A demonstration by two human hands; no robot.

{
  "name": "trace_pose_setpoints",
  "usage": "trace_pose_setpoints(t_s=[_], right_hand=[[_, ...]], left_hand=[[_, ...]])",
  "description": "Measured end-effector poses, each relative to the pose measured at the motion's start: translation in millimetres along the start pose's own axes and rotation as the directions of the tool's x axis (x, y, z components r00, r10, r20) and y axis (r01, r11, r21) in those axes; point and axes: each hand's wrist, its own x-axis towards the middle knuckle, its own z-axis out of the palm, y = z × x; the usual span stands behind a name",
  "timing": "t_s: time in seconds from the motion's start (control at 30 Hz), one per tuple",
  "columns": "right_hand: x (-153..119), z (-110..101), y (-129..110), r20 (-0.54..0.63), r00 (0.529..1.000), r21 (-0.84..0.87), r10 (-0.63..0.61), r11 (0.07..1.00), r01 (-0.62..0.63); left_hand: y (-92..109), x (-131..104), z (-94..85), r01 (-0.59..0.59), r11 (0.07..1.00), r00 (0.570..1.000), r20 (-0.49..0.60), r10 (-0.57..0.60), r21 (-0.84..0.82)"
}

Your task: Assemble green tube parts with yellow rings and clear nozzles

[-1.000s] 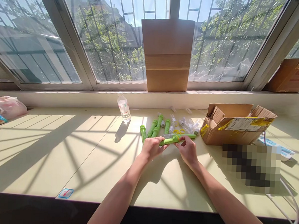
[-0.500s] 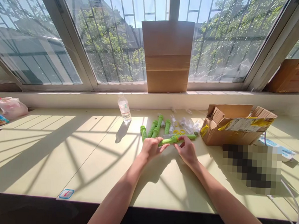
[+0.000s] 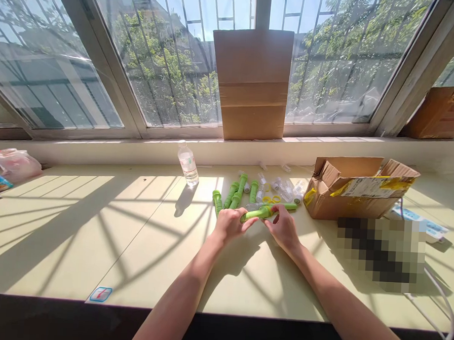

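Observation:
Between my two hands lies a green plastic tube [image 3: 255, 213], held roughly level above the table. My left hand [image 3: 231, 222] is closed on its left end, thumb underneath. With fingers and thumb, my right hand [image 3: 282, 224] pinches the tube nearer its right part, and the thin right end sticks out past the fingers. Just beyond my hands lie several similar green tubes [image 3: 242, 185] with flared ends. Yellow rings [image 3: 271, 198] and clear plastic pieces [image 3: 286, 189] are scattered to their right.
A clear water bottle [image 3: 188, 164] stands left of the tubes. At the right are an open cardboard box [image 3: 355, 197], a power strip [image 3: 433, 229] and a white cable [image 3: 443, 298]. A cardboard sheet [image 3: 254, 90] leans on the window, and a pink bag [image 3: 16, 163] sits far left.
The hands and the green tube keep almost the same position and grip. Only a slight shift of the whole view shows.

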Motion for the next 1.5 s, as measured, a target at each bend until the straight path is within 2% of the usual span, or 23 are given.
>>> trace_pose_setpoints(t_s=[0.13, 0.33, 0.53, 0.93, 1.23, 1.5], right_hand=[[0.5, 1.5, 4.0, -0.025, 1.0, -0.042, -0.018, 0.999, 0.017], [0.4, 1.9, 5.8, -0.043, 0.999, -0.063, -0.015, 0.998, 0.013], [-0.4, 2.0, 3.8, -0.071, 0.997, -0.037, -0.032, 0.999, 0.03], [-1.2, 2.4, 1.5, -0.091, 0.995, -0.027, -0.044, 0.999, 0.041], [-2.1, 2.7, 1.7, -0.085, 0.996, -0.038, -0.042, 0.999, 0.039], [-1.9, 3.6, 3.3, -0.084, 0.995, -0.058, -0.047, 0.997, 0.042]], left_hand=[[-0.5, -0.4, 3.0, -0.024, 1.0, 0.999, -0.031, 0.023, -0.013], [2.0, -0.4, 0.1, -0.011, 1.0, 1.0, 0.024, 0.011, 0.009], [0.6, 0.1, 1.0, -0.01, 0.999, 1.0, 0.006, 0.01, 0.036], [-0.7, 2.7, -0.1, -0.012, 0.994, 1.0, -0.019, 0.01, -0.104], [-5.0, -0.1, 11.2, -0.125, 0.991, 0.979, -0.169, 0.116, -0.042], [-3.7, 0.1, 10.2, -0.121, 0.993, 0.985, -0.125, 0.121, 0.014]])
